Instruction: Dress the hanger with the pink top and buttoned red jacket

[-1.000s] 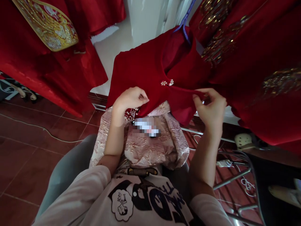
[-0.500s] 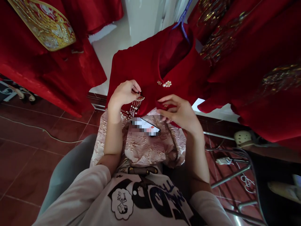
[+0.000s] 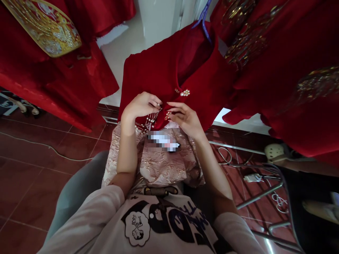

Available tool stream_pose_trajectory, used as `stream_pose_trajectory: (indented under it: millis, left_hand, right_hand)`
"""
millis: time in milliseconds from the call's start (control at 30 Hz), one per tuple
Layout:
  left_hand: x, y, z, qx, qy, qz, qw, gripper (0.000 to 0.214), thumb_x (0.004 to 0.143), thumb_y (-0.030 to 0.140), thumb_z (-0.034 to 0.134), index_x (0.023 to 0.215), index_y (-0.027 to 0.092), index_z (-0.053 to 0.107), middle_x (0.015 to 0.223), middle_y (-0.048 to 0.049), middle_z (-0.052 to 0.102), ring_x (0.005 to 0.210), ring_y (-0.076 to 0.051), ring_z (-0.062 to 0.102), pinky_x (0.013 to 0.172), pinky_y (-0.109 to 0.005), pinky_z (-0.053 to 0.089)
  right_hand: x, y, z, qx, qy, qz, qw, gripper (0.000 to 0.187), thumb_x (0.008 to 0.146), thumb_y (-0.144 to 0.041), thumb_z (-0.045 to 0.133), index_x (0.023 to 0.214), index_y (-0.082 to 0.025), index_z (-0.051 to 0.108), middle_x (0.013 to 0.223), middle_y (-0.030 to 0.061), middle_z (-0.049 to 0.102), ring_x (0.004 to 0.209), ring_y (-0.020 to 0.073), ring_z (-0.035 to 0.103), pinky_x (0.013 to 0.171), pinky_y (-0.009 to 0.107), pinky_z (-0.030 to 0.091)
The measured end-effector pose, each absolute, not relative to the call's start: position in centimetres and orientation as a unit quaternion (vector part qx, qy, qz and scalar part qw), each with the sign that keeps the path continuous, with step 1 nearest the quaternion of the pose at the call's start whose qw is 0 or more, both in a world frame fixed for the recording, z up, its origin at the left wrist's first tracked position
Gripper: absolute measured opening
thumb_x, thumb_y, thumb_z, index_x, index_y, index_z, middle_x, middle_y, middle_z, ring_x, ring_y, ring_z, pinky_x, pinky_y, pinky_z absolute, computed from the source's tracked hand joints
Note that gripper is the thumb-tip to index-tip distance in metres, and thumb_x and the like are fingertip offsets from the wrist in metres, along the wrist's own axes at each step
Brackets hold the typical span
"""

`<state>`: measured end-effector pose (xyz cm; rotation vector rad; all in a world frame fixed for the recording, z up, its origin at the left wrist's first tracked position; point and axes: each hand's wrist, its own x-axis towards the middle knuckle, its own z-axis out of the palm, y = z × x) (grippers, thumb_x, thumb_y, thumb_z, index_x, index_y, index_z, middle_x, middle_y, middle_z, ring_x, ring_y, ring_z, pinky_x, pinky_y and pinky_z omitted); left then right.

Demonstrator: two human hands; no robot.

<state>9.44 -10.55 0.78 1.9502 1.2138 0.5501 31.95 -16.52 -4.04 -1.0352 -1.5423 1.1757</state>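
Observation:
A red jacket [image 3: 148,67] hangs in front of me on a purple hanger [image 3: 203,21]. At its neck a pearl-and-gold clasp [image 3: 184,92] is fastened. My left hand [image 3: 144,105] pinches the jacket's front edge, just above a beaded tassel [image 3: 151,120] that hangs under the fingers. Close beside it, my right hand [image 3: 185,119] has thumb and fingers on the other front edge, next to a gold flower-shaped ornament [image 3: 167,115]. The fingertips of both hands are a short gap apart. Exactly what lies between the left fingertips is partly hidden.
A phone [image 3: 164,141] lies on pink crinkled fabric [image 3: 161,165] over my lap. Red embroidered garments [image 3: 103,70] hang on both sides. To the right stand a metal-framed chair [image 3: 261,197], a white plug with cable [image 3: 253,177] and someone's foot in a clog [image 3: 274,152].
My right hand has moved left with the jacket's edge, bringing it up to my left hand. The left hand has shifted only slightly, its fingertips now higher on the edge.

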Motion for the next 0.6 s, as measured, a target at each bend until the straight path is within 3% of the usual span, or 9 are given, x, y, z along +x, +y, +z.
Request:
stream_pose_trajectory:
  millis: [200, 300, 467, 600]
  left_hand:
    - [9.3, -11.5, 1.8, 0.744, 0.500, 0.270, 0.350, 0.033, 0.089, 0.002, 0.062, 0.116, 0.010, 0.080, 0.109, -0.0093, 0.084, 0.106, -0.019, 0.079, 0.100, -0.030, 0.059]
    - [9.4, -11.4, 1.7, 0.744, 0.494, 0.263, 0.364, 0.032, 0.087, 0.002, 0.066, 0.114, 0.010, 0.080, 0.109, -0.0092, 0.083, 0.107, -0.021, 0.079, 0.100, -0.031, 0.060]
    - [9.4, -11.2, 1.5, 0.737, 0.493, 0.278, 0.369, 0.028, 0.085, 0.006, 0.072, 0.111, 0.011, 0.081, 0.107, -0.0101, 0.083, 0.106, -0.022, 0.079, 0.099, -0.033, 0.061]
    - [9.6, -11.4, 1.7, 0.740, 0.494, 0.280, 0.360, 0.026, 0.084, 0.012, 0.079, 0.110, 0.010, 0.082, 0.105, -0.0100, 0.083, 0.109, -0.027, 0.079, 0.100, -0.037, 0.061]
  right_hand:
    - [30.3, -15.6, -4.8, -0.441, -0.602, 0.424, 0.513, 0.033, 0.097, -0.034, 0.069, 0.129, -0.026, 0.069, 0.129, 0.0063, 0.068, 0.113, 0.0209, 0.076, 0.103, 0.043, 0.068]
    - [29.0, -14.5, -5.2, -0.453, -0.591, 0.385, 0.545, 0.030, 0.100, -0.033, 0.063, 0.129, -0.026, 0.067, 0.132, 0.0073, 0.067, 0.116, 0.0217, 0.075, 0.098, 0.040, 0.070]
    - [28.2, -13.4, -5.7, -0.470, -0.586, 0.381, 0.539, 0.033, 0.097, -0.028, 0.065, 0.130, -0.025, 0.065, 0.127, 0.0084, 0.066, 0.104, 0.0220, 0.077, 0.081, 0.037, 0.073]
    - [27.7, -13.6, -6.1, -0.474, -0.597, 0.345, 0.547, 0.032, 0.100, -0.032, 0.062, 0.132, -0.027, 0.062, 0.128, 0.0078, 0.066, 0.108, 0.0211, 0.076, 0.079, 0.033, 0.072]
